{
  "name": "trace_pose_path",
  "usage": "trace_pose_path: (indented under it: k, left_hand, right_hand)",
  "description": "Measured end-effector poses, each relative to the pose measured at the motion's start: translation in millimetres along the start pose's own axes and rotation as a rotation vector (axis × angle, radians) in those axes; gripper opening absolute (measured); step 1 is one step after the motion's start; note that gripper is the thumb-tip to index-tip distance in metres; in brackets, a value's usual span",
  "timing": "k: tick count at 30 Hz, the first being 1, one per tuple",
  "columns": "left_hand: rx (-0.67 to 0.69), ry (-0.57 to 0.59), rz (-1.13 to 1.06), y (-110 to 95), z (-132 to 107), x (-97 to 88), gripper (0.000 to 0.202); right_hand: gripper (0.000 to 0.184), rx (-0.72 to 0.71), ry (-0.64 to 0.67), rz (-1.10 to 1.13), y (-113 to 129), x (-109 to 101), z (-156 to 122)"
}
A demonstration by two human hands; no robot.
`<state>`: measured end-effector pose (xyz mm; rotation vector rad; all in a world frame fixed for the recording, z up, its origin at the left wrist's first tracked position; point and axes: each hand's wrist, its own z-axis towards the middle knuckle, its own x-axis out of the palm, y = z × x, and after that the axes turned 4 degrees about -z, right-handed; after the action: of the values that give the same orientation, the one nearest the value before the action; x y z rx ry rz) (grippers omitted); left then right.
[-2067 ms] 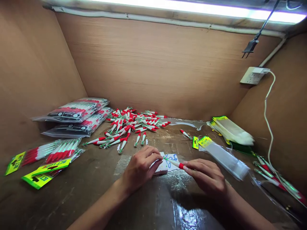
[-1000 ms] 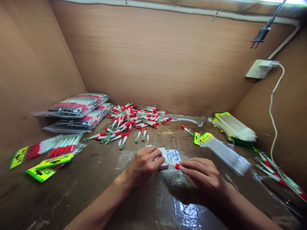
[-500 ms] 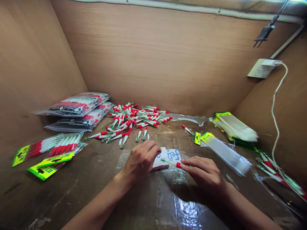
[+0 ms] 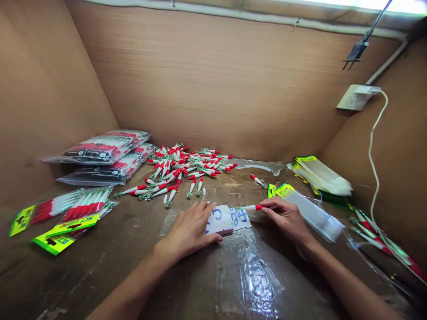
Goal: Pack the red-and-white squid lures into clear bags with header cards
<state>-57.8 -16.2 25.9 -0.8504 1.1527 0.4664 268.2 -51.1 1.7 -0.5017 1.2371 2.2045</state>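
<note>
The left hand (image 4: 190,230) covered the near-left edge of the white card (image 4: 227,218); its blue lettering stayed unreadable. Lures (image 4: 383,242) at the far right ran off the frame edge, blurred. Print on the stacked bags (image 4: 103,149) was too small to read. Both forearms were cut off at the bottom.

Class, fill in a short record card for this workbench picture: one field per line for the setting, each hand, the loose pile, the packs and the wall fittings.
Setting: worn brown bench boxed in by board walls
Left hand: flat on the bench, fingertips on a white card with blue writing
Right hand: pinches a red-and-white lure by its red end
Loose pile: many such lures at the back
Filled packs: stacked far left
Empty bags: far right
Wall: socket with white cable
</note>
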Motion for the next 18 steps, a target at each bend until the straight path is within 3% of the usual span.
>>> trace_pose_path:
  k: [5, 11, 18]
  left_hand:
    - [0.022, 0.020, -0.074, -6.3, -0.5, 3.4, 0.072]
    - [0.111, 0.000, -0.156, -12.8, 4.1, 17.0, 0.075]
    - [0.190, -0.009, -0.152, -9.6, 7.6, 14.5, 0.078]
  right_hand:
    - [0.013, -0.038, 0.221, -0.072, 2.4, 15.0, -2.6]
    - [0.006, -0.238, 0.237, -0.235, 26.9, 41.6, -7.8]
    - [0.009, -0.317, 0.327, -0.229, 24.8, 39.7, -13.1]
